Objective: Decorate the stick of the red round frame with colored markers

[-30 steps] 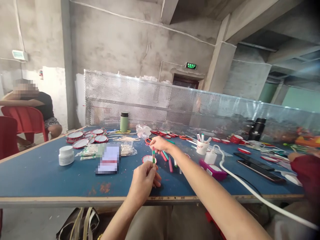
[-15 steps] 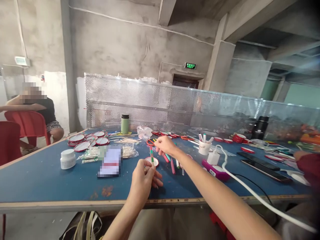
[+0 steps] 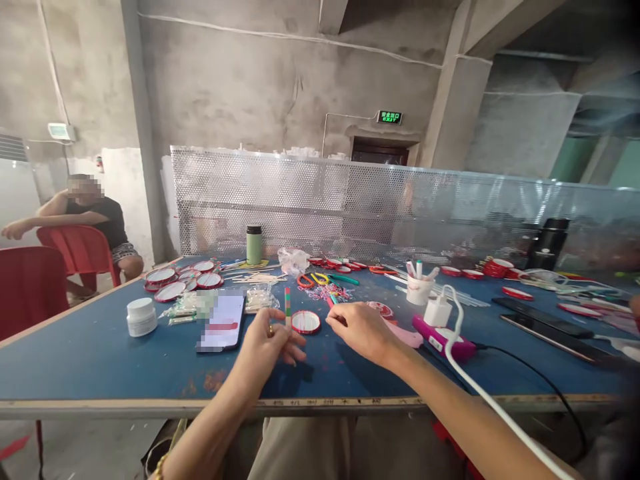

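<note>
My left hand [image 3: 273, 337] pinches a thin stick with green, brown and red bands [image 3: 287, 305], held upright between thumb and fingers; its other fingers are spread. Just right of the stick lies a round white disc with a red rim [image 3: 306, 323]. My right hand [image 3: 361, 328] is low over the table, fingers curled and closed. Whatever they hold, if anything, is hidden. Beyond its fingertips show the ends of pink and teal markers [image 3: 332, 301], mostly covered by the hand. Past them lie small pink loops [image 3: 327, 291] and orange-handled scissors [image 3: 305, 282].
On the left are a phone [image 3: 223, 323], a white jar [image 3: 141, 317] and red-rimmed discs [image 3: 170, 291]. A green bottle [image 3: 254, 245] stands behind. Rightward are a cup of markers [image 3: 419, 288], a purple power block [image 3: 445, 339] and a white cable [image 3: 453, 347]. A person [image 3: 95, 220] sits far left.
My right hand has left the top of the stick and come down and right, over the markers. My left hand, still pinching the stick, has shifted left. The whole view has turned slightly.
</note>
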{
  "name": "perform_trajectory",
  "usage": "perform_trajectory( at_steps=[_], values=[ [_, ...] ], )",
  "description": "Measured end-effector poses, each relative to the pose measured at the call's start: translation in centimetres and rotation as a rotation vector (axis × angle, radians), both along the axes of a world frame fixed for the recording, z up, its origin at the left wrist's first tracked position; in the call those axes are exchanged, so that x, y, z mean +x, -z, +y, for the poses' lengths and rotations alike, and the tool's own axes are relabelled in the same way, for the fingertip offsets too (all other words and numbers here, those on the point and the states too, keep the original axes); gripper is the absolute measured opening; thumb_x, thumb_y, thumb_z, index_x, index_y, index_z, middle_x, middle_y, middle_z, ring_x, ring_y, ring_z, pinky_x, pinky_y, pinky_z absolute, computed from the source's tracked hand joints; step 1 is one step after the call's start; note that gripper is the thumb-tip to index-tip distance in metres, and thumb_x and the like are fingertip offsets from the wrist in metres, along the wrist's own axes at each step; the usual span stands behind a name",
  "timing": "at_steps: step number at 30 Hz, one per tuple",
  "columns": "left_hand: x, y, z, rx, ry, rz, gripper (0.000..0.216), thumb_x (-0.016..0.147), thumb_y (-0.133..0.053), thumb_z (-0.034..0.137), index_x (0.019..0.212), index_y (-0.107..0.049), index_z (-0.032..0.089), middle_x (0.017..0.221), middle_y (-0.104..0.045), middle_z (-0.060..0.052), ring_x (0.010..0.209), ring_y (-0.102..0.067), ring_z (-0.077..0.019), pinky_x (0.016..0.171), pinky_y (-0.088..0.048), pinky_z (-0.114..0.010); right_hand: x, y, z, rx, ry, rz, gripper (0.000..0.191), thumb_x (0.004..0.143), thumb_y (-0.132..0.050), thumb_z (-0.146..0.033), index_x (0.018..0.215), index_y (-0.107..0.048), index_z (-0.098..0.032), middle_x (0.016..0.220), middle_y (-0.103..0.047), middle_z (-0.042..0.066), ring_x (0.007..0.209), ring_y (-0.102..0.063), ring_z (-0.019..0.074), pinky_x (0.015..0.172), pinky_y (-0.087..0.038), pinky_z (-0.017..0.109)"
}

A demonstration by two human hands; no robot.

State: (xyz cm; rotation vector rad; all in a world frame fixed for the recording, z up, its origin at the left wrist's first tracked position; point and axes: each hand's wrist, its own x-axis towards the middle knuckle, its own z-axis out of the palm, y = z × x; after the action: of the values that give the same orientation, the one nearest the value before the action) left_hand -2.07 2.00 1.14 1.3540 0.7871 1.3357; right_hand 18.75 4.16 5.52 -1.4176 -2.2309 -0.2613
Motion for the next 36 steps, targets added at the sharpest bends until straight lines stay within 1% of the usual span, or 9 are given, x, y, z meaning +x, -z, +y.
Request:
perform_trajectory(
  at_steps=[6, 11, 16, 21, 25, 29, 32, 35, 36],
  values=[
    [-2.6, -0.3, 0.2, -0.039, 0.044, 0.174, 0.025, 0.089, -0.055, 0.038, 0.099, -0.04, 0.021, 0.072, -0.072, -0.001, 0.048, -0.067, -0.0141, 0.043, -0.042, -0.019, -0.8, 0.1, 0.9, -0.032, -0.009, -0.114, 0.024, 0.093, -0.055, -0.018, 0.075, -0.071, -0.021, 0.074, -0.072, 0.001, 0.068, -0.063, 0.0141, 0.061, -0.031, 0.026],
    [-2.4, 0.4, 0.5, -0.085, 0.139, 0.179, 0.026, 0.087, -0.056, 0.041, 0.092, -0.042, 0.019, 0.072, -0.071, -0.002, 0.049, -0.068, -0.0138, 0.045, -0.045, -0.02, -1.1, 1.1, 1.8, -0.035, -0.089, -0.243, 0.018, 0.096, -0.055, -0.02, 0.086, -0.07, -0.022, 0.084, -0.072, 0.0, 0.074, -0.066, 0.0146, 0.059, -0.029, 0.027],
    [-2.0, -0.1, 1.0, -0.145, 0.252, 0.164, 0.028, 0.086, -0.059, 0.042, 0.091, -0.042, 0.02, 0.072, -0.071, -0.001, 0.05, -0.068, -0.0132, 0.046, -0.045, -0.02, -1.2, 2.2, 2.8, -0.016, -0.106, -0.334, 0.023, 0.097, -0.051, -0.015, 0.079, -0.063, -0.02, 0.079, -0.067, -0.001, 0.062, -0.059, 0.0117, 0.053, -0.022, 0.028],
    [-1.6, -0.1, 1.6, -0.233, 0.34, 0.159, 0.026, 0.087, -0.059, 0.039, 0.089, -0.042, 0.02, 0.072, -0.072, -0.002, 0.052, -0.07, -0.0141, 0.046, -0.044, -0.018, -1.0, 2.1, 4.4, -0.014, -0.148, -0.365, 0.022, 0.098, -0.047, -0.012, 0.082, -0.061, -0.019, 0.08, -0.065, 0.0, 0.059, -0.054, 0.0109, 0.052, -0.019, 0.029],
    [-1.3, 0.6, 2.0, -0.308, 0.391, 0.133, 0.023, 0.088, -0.059, 0.036, 0.088, -0.042, 0.02, 0.074, -0.074, -0.003, 0.052, -0.071, -0.0144, 0.044, -0.043, -0.017, -0.7, 1.3, 4.9, -0.053, -0.113, -0.314, 0.023, 0.099, -0.046, -0.014, 0.087, -0.064, -0.019, 0.083, -0.067, 0.002, 0.062, -0.056, 0.0124, 0.054, -0.025, 0.028],
    [-0.9, 1.1, 2.3, -0.385, 0.496, 0.067, 0.024, 0.088, -0.06, 0.034, 0.089, -0.041, 0.02, 0.077, -0.075, -0.004, 0.054, -0.072, -0.0157, 0.045, -0.045, -0.017, -0.1, 0.5, 2.7, -0.111, -0.114, -0.08, 0.028, 0.102, -0.042, -0.023, 0.09, -0.067, -0.02, 0.086, -0.069, 0.006, 0.073, -0.062, 0.0164, 0.065, -0.038, 0.027],
    [-0.3, 0.9, 2.4, -0.41, 0.537, 0.022, 0.024, 0.089, -0.06, 0.035, 0.09, -0.042, 0.02, 0.08, -0.075, -0.006, 0.057, -0.073, -0.0168, 0.047, -0.047, -0.018, -0.1, 0.6, 0.4, -0.366, -0.151, 0.215, 0.03, 0.098, -0.047, -0.027, 0.077, -0.067, -0.019, 0.077, -0.069, 0.003, 0.069, -0.061, 0.0145, 0.066, -0.043, 0.026],
    [0.6, 0.1, 2.2, -0.401, 0.504, 0.009, 0.025, 0.089, -0.06, 0.037, 0.09, -0.043, 0.02, 0.078, -0.074, -0.006, 0.056, -0.072, -0.0165, 0.048, -0.048, -0.02, -0.3, 1.5, -1.2, -0.82, -0.152, 0.547, 0.035, 0.098, -0.048, -0.042, 0.083, -0.069, -0.018, 0.072, -0.066, 0.001, 0.049, -0.049, 0.008, 0.046, -0.035, 0.021],
    [1.0, -0.3, 2.1, -0.389, 0.492, 0.011, 0.025, 0.088, -0.06, 0.038, 0.09, -0.043, 0.019, 0.077, -0.073, -0.005, 0.055, -0.072, -0.0159, 0.047, -0.048, -0.02, -0.4, 1.8, -1.4, -0.903, -0.16, 0.641, 0.039, 0.097, -0.048, -0.049, 0.087, -0.068, -0.018, 0.073, -0.065, 0.001, 0.045, -0.044, 0.0061, 0.042, -0.031, 0.02]
  ],
)
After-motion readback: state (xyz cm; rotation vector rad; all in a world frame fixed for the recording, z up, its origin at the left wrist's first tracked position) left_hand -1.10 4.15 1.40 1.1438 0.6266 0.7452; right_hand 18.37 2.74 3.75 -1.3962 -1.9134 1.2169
